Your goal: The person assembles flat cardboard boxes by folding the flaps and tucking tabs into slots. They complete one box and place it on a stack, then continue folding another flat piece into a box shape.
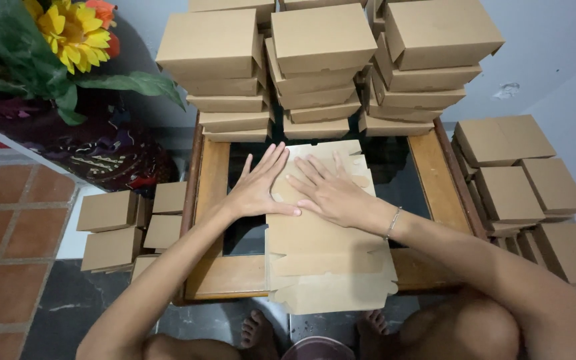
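Observation:
A flat, unfolded brown cardboard box blank [325, 257] lies on a low wooden table with a dark glass top [215, 173]. My left hand [258, 187] rests flat on the blank's upper left part, fingers spread. My right hand [331, 190], with a thin bracelet at the wrist, presses flat on the blank just beside it, fingers pointing to the upper left. Neither hand grips anything. The blank's near end hangs over the table's front edge.
Three tall stacks of folded brown boxes [321, 60] stand at the table's far end. More folded boxes lie on the floor at the left [111, 230] and right [521, 180]. A vase with artificial flowers [68, 40] stands at the upper left. My bare feet [258, 330] show below.

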